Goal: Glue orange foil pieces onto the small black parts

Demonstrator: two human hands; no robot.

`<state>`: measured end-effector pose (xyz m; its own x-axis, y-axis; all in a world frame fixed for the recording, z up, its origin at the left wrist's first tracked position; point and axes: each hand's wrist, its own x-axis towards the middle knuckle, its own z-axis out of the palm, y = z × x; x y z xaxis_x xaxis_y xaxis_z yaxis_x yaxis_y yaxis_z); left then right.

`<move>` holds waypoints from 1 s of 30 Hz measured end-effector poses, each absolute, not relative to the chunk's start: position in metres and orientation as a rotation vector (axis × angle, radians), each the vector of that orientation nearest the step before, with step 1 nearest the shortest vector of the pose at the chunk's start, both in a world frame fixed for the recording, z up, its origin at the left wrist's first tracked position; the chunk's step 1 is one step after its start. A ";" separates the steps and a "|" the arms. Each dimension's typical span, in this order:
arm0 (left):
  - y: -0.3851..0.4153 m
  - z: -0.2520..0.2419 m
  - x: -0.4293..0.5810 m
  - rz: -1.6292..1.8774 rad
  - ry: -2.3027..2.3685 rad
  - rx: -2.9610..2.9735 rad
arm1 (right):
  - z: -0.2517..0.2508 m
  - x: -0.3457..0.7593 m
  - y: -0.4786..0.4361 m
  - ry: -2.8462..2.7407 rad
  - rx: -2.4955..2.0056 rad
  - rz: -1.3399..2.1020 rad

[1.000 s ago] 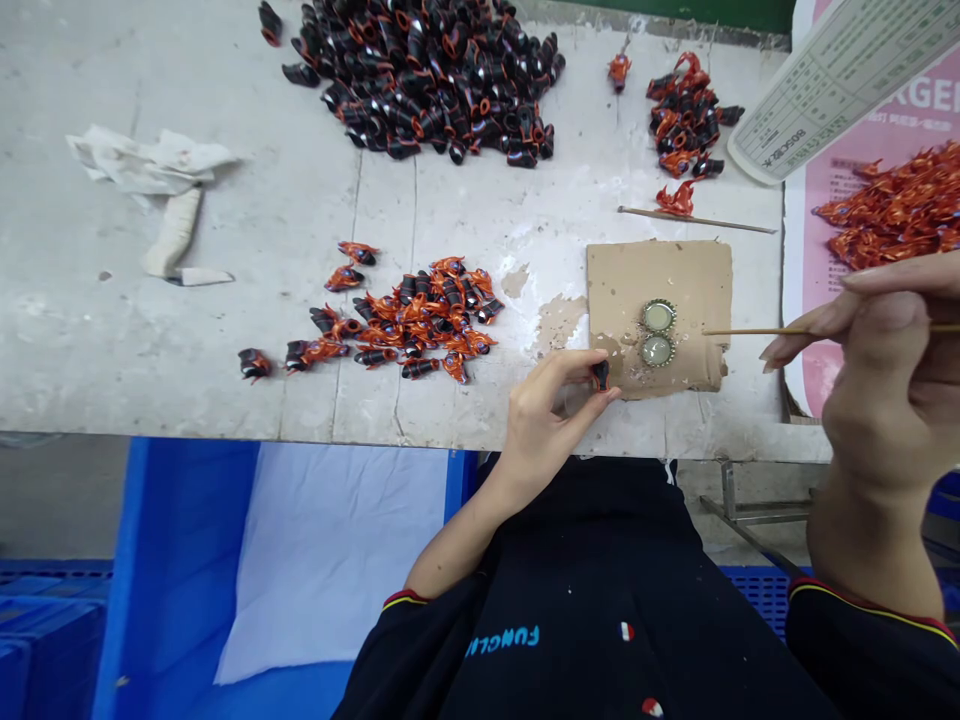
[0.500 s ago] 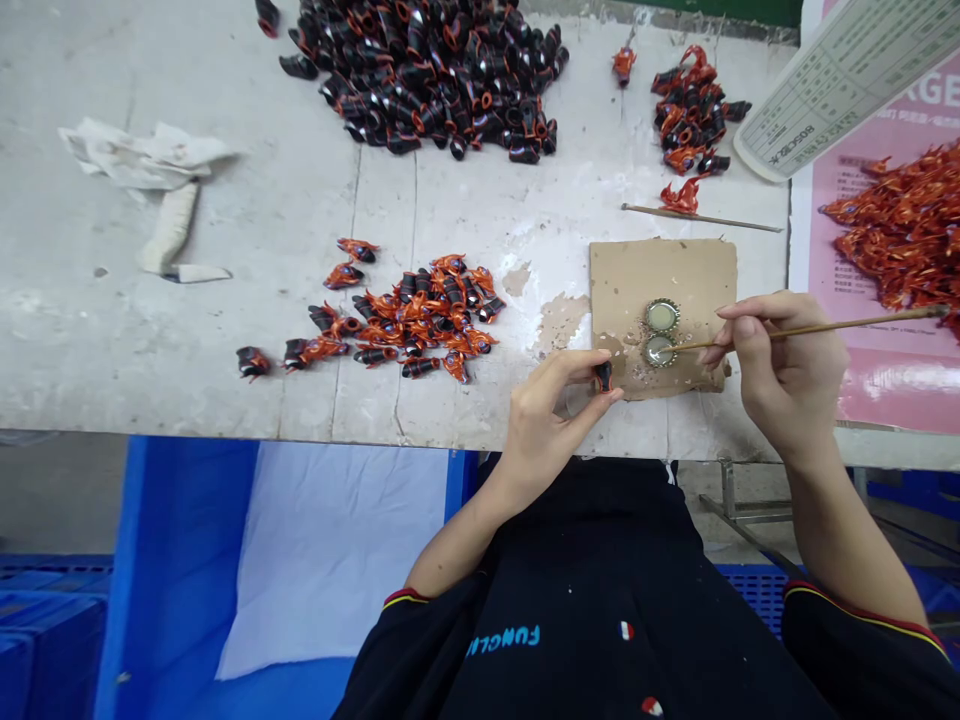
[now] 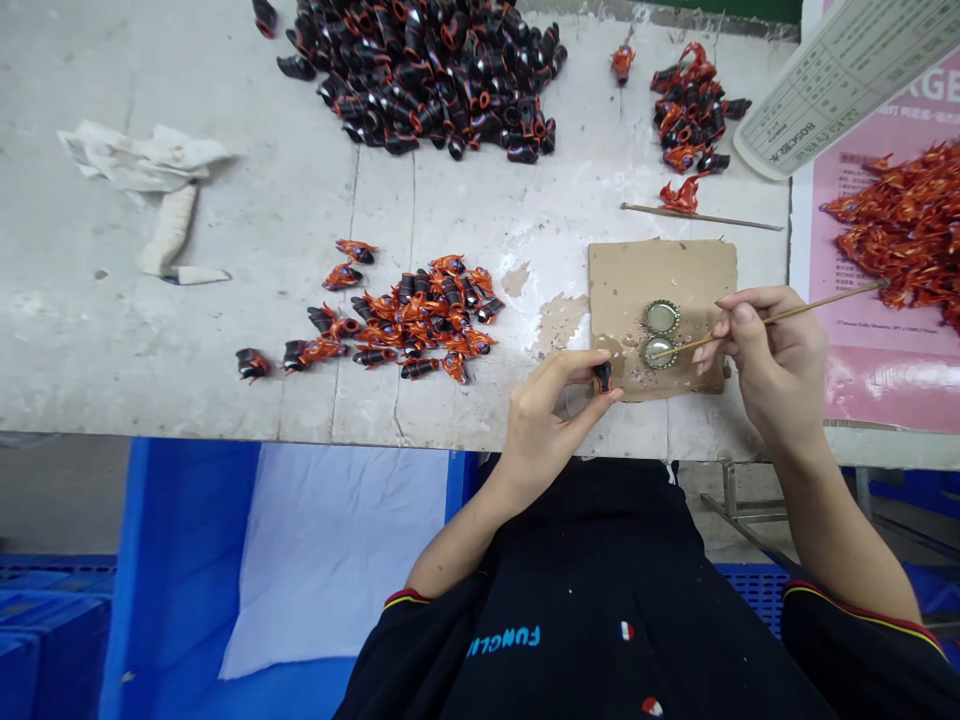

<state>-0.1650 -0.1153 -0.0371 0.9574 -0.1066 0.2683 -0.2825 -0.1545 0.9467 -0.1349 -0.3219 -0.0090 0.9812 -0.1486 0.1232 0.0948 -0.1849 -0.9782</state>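
- Left hand: thumb and fingertips were pinched together on a small black part with orange edging; the remaining fingers were curled and partly hidden.
- The black part was held at the near left corner of the cardboard; whether it touched the board could not be told.
- Right hand: thumb and fingers were drawn in around a thin stick, which slanted down to the left.
- The stick's tip was at the nearer bottle cap; contact with the contents could not be confirmed.
- The farther bottle cap sat just beyond it, both on the cardboard.
- A second stick lay on the table beyond the cardboard, with a red part beside it.
- A small mixed heap of black and red parts lay farther back.
- A large pile of black parts occupied the far side of the table.
- Orange-and-black pieces were grouped left of the left hand.
- Many orange-red parts lay on the pink sheet at right, near a white container with green print.
- A crumpled white cloth lay at far left.
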 end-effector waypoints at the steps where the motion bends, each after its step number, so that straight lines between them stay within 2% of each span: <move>1: -0.115 -0.037 -0.165 0.157 -0.293 1.730 | -0.010 -0.135 -0.323 0.061 -1.722 -0.199; 10: -0.115 -0.037 -0.165 0.163 -0.302 1.718 | -0.022 -0.129 -0.328 0.158 -1.596 -0.186; 30: -0.115 -0.037 -0.165 0.161 -0.299 1.718 | -0.021 -0.101 -0.335 0.063 -1.625 -0.373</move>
